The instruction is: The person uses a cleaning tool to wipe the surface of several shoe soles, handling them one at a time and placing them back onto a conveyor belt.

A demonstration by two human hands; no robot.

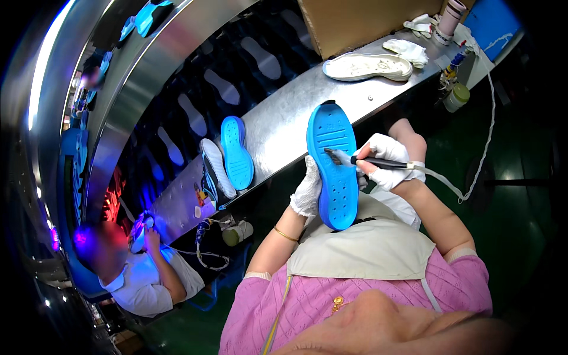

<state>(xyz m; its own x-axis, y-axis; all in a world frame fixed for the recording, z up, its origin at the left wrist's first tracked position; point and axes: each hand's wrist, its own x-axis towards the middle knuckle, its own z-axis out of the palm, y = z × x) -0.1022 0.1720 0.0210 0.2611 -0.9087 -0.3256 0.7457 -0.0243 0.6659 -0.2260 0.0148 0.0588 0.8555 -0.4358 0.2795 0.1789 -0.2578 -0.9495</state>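
A blue shoe sole [338, 198] is held up in front of me, its hole-dotted inner face turned toward me. My left hand [307, 188], in a white glove, grips it along its left edge. In my gloved right hand [387, 161], with bare fingertips, is a black-handled brush [378, 161]. Its bristles reach the middle of the sole, and a whitish tube runs from the handle's end. On the metal bench [284, 127] beyond my left hand stand another blue sole [238, 155] and a dark shoe part with a pale sole [216, 168].
A white sole [367, 67] and white gloves [408, 52] lie at the bench's far right. Sole-shaped pieces [260, 57] line the dark conveyor behind. Jars [457, 97] hang below the bench edge, with a tube looping right. A co-worker [145, 269] sits at left.
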